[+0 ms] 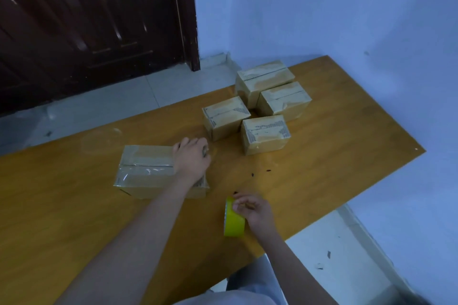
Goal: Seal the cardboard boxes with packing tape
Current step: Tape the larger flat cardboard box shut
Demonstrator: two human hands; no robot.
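left hand (pixel 192 156) over box (pixel 146 168) right edge, right hand (pixel 255 210) on tape roll (pixel 234 220)

- Both forearms are bare, with no sleeves in sight.
- The left hand (pixel 192 157) and right hand (pixel 255 209) wear no gloves.
- Light grey trousers (pixel 250 287) cover the legs.

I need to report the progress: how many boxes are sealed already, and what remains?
Four boxes grouped at the far side of the table carry tape on top, so they look done. In hand: the left hand presses on the near box, already partly taped, while the right hand holds the yellow tape roll. Left: finishing this box.
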